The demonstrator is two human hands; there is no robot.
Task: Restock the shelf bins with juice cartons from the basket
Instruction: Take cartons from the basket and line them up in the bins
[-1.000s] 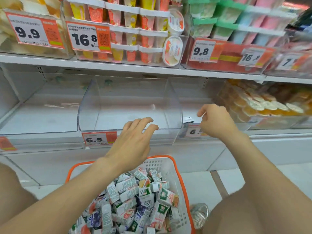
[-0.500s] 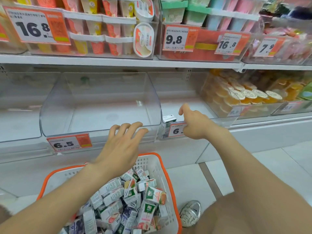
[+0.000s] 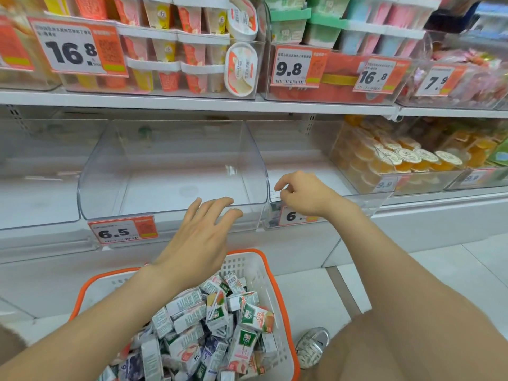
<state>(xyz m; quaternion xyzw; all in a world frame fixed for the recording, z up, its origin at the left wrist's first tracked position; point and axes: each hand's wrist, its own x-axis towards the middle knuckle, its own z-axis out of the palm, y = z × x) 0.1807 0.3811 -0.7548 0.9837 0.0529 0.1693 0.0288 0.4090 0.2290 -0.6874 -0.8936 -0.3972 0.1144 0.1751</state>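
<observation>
The juice cartons (image 3: 217, 325) lay heaped in the orange-rimmed basket (image 3: 279, 295), below the clear middle bin (image 3: 170, 149). The left hand (image 3: 198, 240) hovered at that bin's front lip, fingers straight and spread, holding nothing. Just right of the bin, the right hand (image 3: 305, 193) was curled at the neighbouring bin (image 3: 365, 202); whether its fingers pinched anything could not be told. A 6.5 price tag (image 3: 122, 232) hung at the middle bin's front left, and jelly cups (image 3: 398, 158) sat well to its right.

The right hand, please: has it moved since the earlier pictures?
Yes, leftward: the right hand now sits above the price tag, not right of it.
</observation>
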